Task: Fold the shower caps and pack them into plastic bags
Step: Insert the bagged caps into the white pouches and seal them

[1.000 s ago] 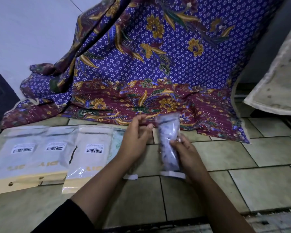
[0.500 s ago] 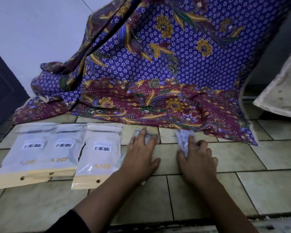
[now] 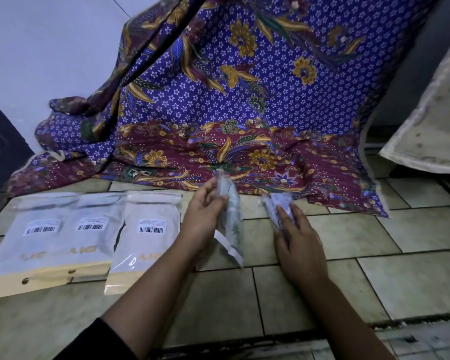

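Barcode labels (image 3: pixel 151 229) on packed bags (image 3: pixel 151 206)

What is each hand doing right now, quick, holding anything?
Left hand: closed, gripping a greenish packet.
Right hand: open, fingers flat on a purple-patterned packet lying on the floor.

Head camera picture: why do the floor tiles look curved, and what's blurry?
In the head view, the wide lens bows the floor tiles; the plastic bag in the left hand is motion-smeared; light is dim, with glare on a barcoded packet.
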